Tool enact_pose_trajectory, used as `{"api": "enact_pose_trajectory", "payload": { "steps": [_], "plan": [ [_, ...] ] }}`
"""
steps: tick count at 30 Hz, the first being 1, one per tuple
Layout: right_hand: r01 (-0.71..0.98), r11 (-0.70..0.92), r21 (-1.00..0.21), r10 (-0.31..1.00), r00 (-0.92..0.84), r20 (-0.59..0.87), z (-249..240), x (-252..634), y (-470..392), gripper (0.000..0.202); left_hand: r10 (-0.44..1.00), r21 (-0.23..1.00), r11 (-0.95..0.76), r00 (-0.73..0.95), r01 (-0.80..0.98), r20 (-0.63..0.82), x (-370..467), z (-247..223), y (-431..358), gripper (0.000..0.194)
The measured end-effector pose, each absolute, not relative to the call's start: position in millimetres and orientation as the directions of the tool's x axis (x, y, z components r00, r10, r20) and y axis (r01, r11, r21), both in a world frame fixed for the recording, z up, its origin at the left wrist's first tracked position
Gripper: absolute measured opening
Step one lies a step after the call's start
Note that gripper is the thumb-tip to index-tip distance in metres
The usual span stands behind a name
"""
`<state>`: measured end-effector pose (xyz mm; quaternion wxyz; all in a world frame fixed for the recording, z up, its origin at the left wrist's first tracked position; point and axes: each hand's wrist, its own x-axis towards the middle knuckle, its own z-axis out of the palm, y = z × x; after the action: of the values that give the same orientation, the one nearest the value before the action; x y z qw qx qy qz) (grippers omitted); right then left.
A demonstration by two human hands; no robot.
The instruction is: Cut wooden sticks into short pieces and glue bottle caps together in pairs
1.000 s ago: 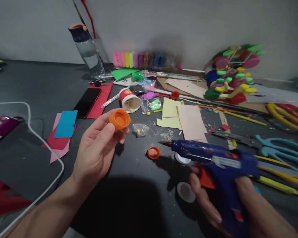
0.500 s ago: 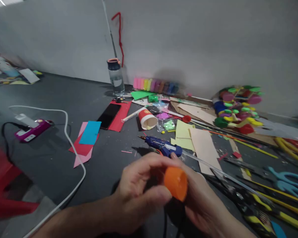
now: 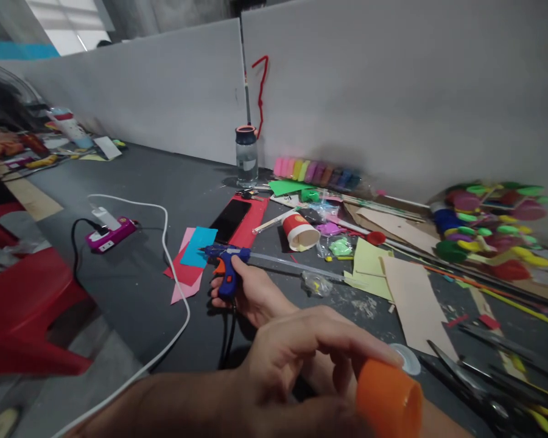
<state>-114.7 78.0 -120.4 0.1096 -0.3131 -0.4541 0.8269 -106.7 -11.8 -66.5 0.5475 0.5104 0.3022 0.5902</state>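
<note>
My left hand (image 3: 301,365) pinches an orange cylindrical piece (image 3: 388,398) at the lower right, its hollow end turned to the right. Beyond it, my right hand (image 3: 256,289) reaches across under the left arm and grips a blue glue gun (image 3: 228,267) by its handle. The gun's nozzle points left over a blue paper piece (image 3: 198,246). A long clear glue stick (image 3: 292,266) runs out of the gun's back to the right. My right forearm is partly hidden behind my left hand.
A paper cup (image 3: 296,230) lies on its side beyond the glue stick. A phone (image 3: 232,221), a water bottle (image 3: 247,157) and a purple power strip (image 3: 111,235) with a white cable stand around the left and middle. Scissors (image 3: 484,389) and colored papers lie right.
My right hand has moved left and now holds the glue gun, which has shifted left too. My left hand has carried the orange piece right and nearer. The view has turned left.
</note>
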Motion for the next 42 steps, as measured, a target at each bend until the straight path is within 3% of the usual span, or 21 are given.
{"api": "enact_pose_trajectory", "payload": {
  "steps": [5, 10, 12, 14, 20, 26, 31, 33, 36, 42],
  "plan": [
    [0.171, -0.428, -0.887, 0.481, -0.789, -0.384, -109.3, -79.7, 79.0, 0.037, 0.957, 0.891, -0.196, 0.118, -0.411, 0.264, -104.9, -72.8, -8.5, 0.042],
    [0.294, -0.055, -0.954, 0.776, -0.588, -0.226, -86.0, 34.0, 91.3, 0.032, 0.986, 0.829, -0.108, 0.047, -0.548, 0.159, -106.0, -72.7, -5.6, 0.027],
    [0.445, 0.124, -0.887, 0.879, -0.464, -0.11, -78.5, 76.2, 90.2, 0.033, 0.994, 0.801, -0.109, -0.046, -0.589, 0.101, -105.5, -70.4, -1.5, 0.022],
    [0.606, 0.269, -0.749, 0.902, -0.43, -0.024, -78.9, 102.8, 84.0, 0.027, 0.995, 0.785, -0.095, -0.084, -0.612, 0.055, -104.0, -68.3, 2.6, 0.019],
    [0.737, 0.558, -0.382, 0.814, -0.577, 0.075, -106.2, 93.9, 64.0, 0.018, 1.0, 0.82, -0.019, -0.012, -0.572, 0.014, -97.5, -77.0, 8.5, 0.021],
    [0.727, 0.638, -0.252, 0.765, -0.637, 0.099, -91.1, 117.1, 64.3, 0.021, 0.998, 0.85, 0.006, -0.048, -0.526, -0.037, -99.3, -81.1, 12.1, 0.02],
    [0.707, 0.669, -0.23, 0.724, -0.689, -0.01, -92.6, 162.2, 32.5, 0.038, 0.991, 0.862, 0.116, -0.003, -0.493, -0.134, -98.4, -83.0, 11.5, 0.017],
    [0.716, 0.66, -0.226, 0.728, -0.684, -0.041, -101.3, 167.2, 18.5, 0.031, 0.986, 0.857, 0.161, 0.05, -0.489, -0.157, -97.4, -86.5, 10.6, 0.019],
    [0.73, 0.622, -0.283, 0.76, -0.65, -0.009, -106.1, 162.7, 8.0, 0.013, 0.972, 0.84, 0.235, 0.137, -0.489, -0.193, -95.8, -92.7, 8.9, 0.022],
    [0.667, 0.57, -0.48, 0.79, -0.605, 0.097, -85.0, 140.2, 13.3, 0.013, 0.891, 0.805, 0.405, 0.385, -0.433, -0.241, -89.2, -96.2, 0.0, 0.021]
  ]
}}
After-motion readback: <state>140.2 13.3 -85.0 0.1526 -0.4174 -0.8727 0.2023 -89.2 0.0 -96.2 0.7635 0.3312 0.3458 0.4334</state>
